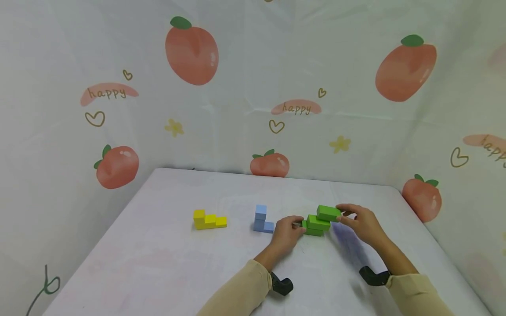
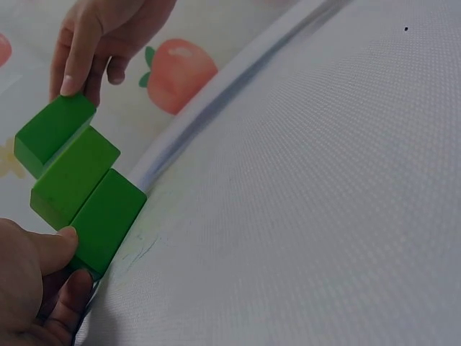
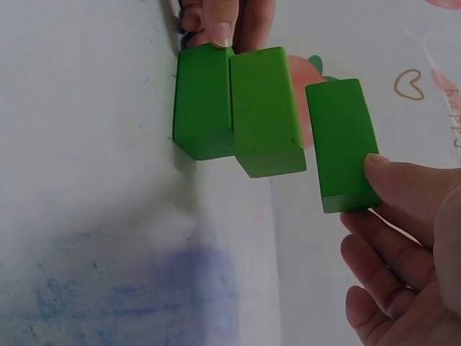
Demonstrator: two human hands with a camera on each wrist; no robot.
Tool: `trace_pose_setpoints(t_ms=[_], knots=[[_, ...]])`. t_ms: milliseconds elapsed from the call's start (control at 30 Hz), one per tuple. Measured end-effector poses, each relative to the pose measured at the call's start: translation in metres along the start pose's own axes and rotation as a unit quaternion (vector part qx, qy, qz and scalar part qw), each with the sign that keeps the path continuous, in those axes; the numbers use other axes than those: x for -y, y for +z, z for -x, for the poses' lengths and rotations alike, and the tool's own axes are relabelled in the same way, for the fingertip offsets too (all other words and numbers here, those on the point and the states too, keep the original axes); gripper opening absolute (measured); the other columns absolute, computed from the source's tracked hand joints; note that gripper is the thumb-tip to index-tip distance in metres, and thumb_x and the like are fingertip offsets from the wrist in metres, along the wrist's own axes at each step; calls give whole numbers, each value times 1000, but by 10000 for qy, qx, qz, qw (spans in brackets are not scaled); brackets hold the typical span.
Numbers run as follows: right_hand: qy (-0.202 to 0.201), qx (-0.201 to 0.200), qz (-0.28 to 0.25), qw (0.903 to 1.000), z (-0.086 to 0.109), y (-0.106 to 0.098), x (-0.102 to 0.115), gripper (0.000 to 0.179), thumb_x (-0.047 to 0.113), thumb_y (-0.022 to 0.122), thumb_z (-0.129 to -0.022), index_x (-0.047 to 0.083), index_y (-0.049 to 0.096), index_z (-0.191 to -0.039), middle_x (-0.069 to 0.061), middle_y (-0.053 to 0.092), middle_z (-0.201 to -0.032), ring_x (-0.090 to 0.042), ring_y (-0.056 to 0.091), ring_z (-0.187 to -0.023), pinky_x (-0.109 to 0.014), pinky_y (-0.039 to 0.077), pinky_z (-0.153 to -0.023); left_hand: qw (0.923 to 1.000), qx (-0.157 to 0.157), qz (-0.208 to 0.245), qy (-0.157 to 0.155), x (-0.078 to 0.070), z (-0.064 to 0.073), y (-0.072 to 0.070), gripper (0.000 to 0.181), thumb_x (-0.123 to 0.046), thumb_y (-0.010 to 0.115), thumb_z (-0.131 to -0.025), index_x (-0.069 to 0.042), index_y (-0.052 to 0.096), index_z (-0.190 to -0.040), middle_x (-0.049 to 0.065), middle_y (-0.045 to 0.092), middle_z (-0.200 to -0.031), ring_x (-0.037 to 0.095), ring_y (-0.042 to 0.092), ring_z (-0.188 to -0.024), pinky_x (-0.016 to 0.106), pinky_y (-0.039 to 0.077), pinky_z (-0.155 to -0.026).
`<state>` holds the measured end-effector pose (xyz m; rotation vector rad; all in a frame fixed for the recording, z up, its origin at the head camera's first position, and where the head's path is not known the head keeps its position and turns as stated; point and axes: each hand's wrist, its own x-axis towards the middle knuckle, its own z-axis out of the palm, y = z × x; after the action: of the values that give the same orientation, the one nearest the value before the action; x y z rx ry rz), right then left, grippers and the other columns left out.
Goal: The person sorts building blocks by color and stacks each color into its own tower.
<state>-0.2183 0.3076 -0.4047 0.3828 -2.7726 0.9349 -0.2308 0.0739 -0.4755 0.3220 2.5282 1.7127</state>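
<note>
In the head view my right hand [image 1: 359, 223] pinches a green block [image 1: 329, 213] by its right end, between thumb and fingers. A narrow gap, clearest in the right wrist view, separates this block [image 3: 342, 140] from the middle green block [image 3: 268, 108]. The middle one rests on a bottom green block [image 2: 108, 220], shifted a little to the right. At the stack's left end, my left hand [image 1: 286, 235] grips the bottom block, its thumb on the near side. Some of the left fingers are hidden behind the block.
Left of the left hand stands an L-shaped group of light blue blocks [image 1: 259, 219]. Farther left are yellow blocks [image 1: 204, 220] stepping down to the right. All are on a white table [image 1: 158, 263], backed by a fruit-printed curtain [image 1: 237, 109].
</note>
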Motion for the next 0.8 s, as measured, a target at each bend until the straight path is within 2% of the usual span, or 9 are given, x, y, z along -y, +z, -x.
trace_pose_setpoints(t_ms=[800], knots=[[-74, 66, -79, 9999, 2, 7, 3, 35, 11, 73, -87, -1, 66, -119, -11, 69, -102, -30, 61, -95, -39, 46, -75, 10000, -8, 61, 42, 1, 0, 1, 34, -9, 72, -88, -10, 67, -121, -3, 66, -108, 5, 57, -85, 24, 49, -71]])
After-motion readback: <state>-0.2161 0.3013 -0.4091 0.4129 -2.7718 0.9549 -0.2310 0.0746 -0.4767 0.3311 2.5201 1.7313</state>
